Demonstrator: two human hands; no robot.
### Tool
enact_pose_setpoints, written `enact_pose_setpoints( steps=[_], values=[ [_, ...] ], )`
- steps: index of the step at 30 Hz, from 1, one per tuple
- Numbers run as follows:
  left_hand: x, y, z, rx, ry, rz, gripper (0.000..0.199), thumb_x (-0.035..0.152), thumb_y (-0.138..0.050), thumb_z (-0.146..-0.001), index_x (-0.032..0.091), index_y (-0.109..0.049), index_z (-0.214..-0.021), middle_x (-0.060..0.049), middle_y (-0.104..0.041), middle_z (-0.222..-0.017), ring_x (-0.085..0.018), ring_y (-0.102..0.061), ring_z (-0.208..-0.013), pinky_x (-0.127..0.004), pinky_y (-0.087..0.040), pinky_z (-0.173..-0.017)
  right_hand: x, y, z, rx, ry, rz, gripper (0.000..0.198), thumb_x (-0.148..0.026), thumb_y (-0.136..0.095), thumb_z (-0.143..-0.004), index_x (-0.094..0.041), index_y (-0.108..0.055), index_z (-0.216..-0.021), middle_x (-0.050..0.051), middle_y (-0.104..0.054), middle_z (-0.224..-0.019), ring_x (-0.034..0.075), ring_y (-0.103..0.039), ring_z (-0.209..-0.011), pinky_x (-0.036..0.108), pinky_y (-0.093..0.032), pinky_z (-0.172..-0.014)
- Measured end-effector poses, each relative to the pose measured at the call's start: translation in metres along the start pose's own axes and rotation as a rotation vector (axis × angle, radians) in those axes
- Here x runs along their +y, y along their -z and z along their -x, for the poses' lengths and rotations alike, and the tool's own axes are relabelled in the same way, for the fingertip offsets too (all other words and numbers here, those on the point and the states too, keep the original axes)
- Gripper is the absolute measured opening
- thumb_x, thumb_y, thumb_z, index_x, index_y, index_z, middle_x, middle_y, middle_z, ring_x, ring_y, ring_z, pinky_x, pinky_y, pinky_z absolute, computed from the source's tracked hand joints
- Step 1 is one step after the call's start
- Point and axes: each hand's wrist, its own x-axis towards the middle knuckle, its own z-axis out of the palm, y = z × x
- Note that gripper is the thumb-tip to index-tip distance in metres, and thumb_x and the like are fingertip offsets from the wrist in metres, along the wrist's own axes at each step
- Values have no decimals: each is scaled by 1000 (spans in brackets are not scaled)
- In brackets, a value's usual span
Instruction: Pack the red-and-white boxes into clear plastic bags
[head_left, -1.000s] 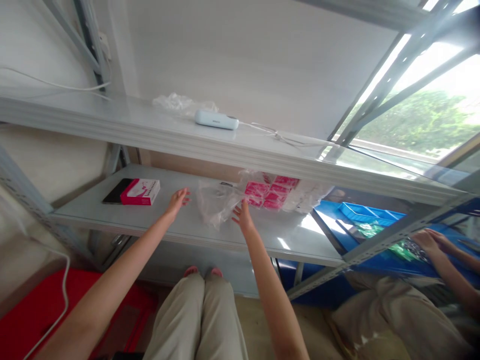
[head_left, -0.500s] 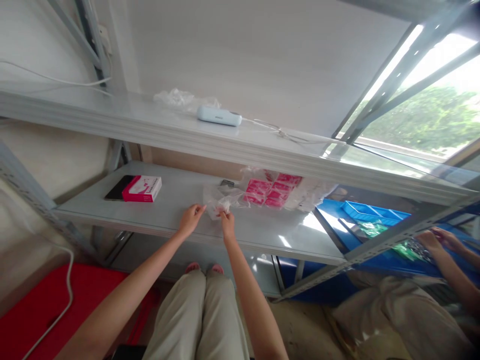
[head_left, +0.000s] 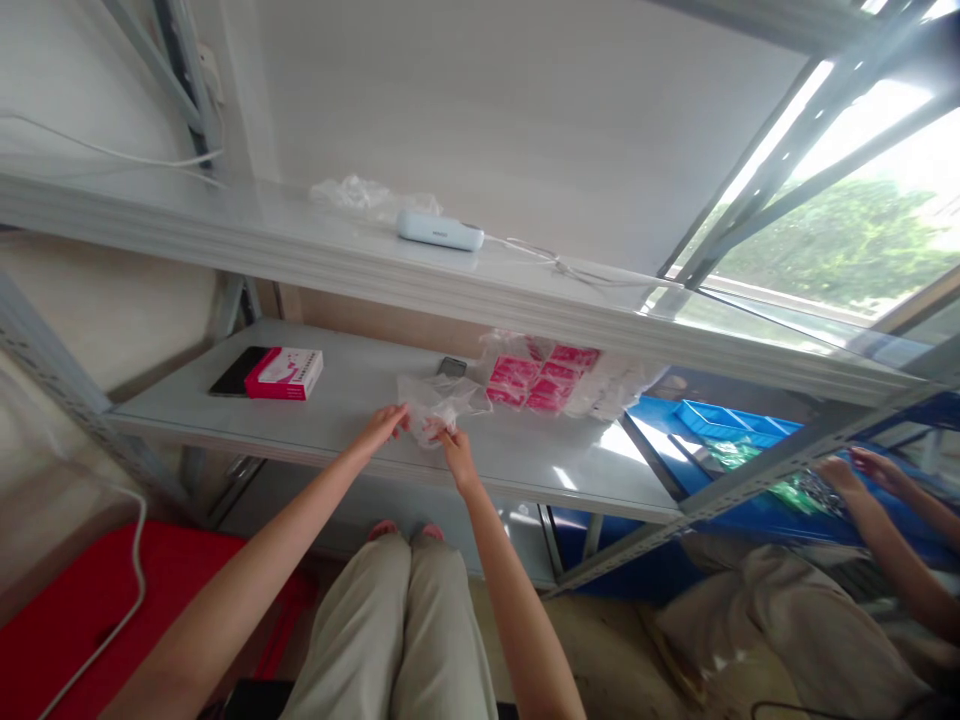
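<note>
A crumpled clear plastic bag [head_left: 436, 400] lies over the front part of the middle shelf, between my two hands. My right hand [head_left: 457, 455] pinches its near side, fingers closed on the film. At the bag's left edge, my left hand [head_left: 386, 425] has its fingertips drawn together on the plastic; the exact grip is small and partly hidden. Something whitish shows inside or behind the film, too unclear to name. Just behind the bag rests a small dark flat object [head_left: 452, 367]. Clear bags with pink packets [head_left: 544, 380] lie to the right.
A pink and white box [head_left: 289, 374] sits on a dark flat item at the shelf's left. Above, the upper shelf edge [head_left: 450, 290] holds a pale blue device [head_left: 440, 231] with a cable. A red stool [head_left: 112, 600] stands lower left. Another person's hands [head_left: 855, 475] work beside a blue tray [head_left: 739, 425].
My left hand has come to the bag's left edge, from slightly apart. The bag is spread a little wider and pulled nearer, and the small dark object behind it shows more.
</note>
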Motion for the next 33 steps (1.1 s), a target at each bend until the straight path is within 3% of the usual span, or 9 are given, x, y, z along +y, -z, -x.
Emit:
enact_pose_setpoints(
  steps=[4,8,14,16,19,23,28,30,33],
  values=[
    [4,0,-3,-20,-52,-21,46,61,-63,-61,17,-53,-57,2,-50,-55,-10,-41,-51,-23,-30,-49,2,-5,4,-36,17,66,38,-43,-49,-77,-17,-72,-92,5,-71,-84,21,-62,-78,34,-48,-80],
    [9,9,-1,-41,-78,-2,45,60,-65,-59,16,-56,-65,2,-51,-58,-9,-41,-51,-23,-29,-49,1,2,6,10,45,136,38,-40,-47,-78,-16,-71,-97,6,-70,-92,21,-61,-85,34,-47,-83],
    [0,74,18,-9,41,-22,41,55,-66,-62,17,-55,-72,2,-54,-67,-11,-50,-62,-20,-35,-56,-3,74,8,106,26,241,37,-28,-43,-76,-17,-69,-100,7,-71,-94,21,-62,-86,34,-47,-84],
    [-8,95,32,-104,90,-81,39,54,-67,-65,17,-55,-73,2,-56,-70,-12,-52,-67,-21,-37,-58,-3,102,15,73,18,302,35,-28,-47,-74,-18,-70,-99,7,-70,-98,19,-61,-82,33,-47,-80],
    [-18,109,57,-345,146,-127,37,52,-68,-68,17,-58,-76,0,-59,-73,-15,-56,-73,-22,-41,-60,1,128,29,-170,-71,319,35,-34,-56,-73,-17,-71,-101,6,-70,-89,15,-57,-66,29,-47,-68],
    [-21,102,78,-394,221,-102,46,59,-64,-71,16,-60,-88,-5,-65,-86,-19,-61,-78,-26,-46,-61,4,137,41,-389,-199,271,37,-38,-62,-71,-15,-71,-99,5,-68,-78,13,-54,-59,26,-45,-60],
    [-29,79,73,-188,228,-64,59,67,-62,-63,15,-60,-91,-5,-61,-85,-20,-62,-73,-26,-47,-53,-13,148,39,-558,-229,391,35,-31,-65,-71,-17,-71,-102,8,-69,-90,18,-61,-76,30,-49,-70],
    [-36,69,67,-137,165,-57,57,65,-66,-59,15,-59,-84,-4,-61,-79,-18,-60,-69,-23,-44,-48,-30,158,34,-640,-244,492,45,-29,-71,-66,-20,-68,-110,8,-68,-101,21,-62,-88,33,-49,-80],
    [-45,57,63,-95,136,7,55,61,-71,-55,16,-56,-83,-1,-61,-68,-13,-55,-55,-21,-37,-42,-61,160,17,-713,-259,611,77,-30,-80,-58,-24,-54,-131,9,-64,-113,23,-61,-99,37,-49,-87]
  ],
)
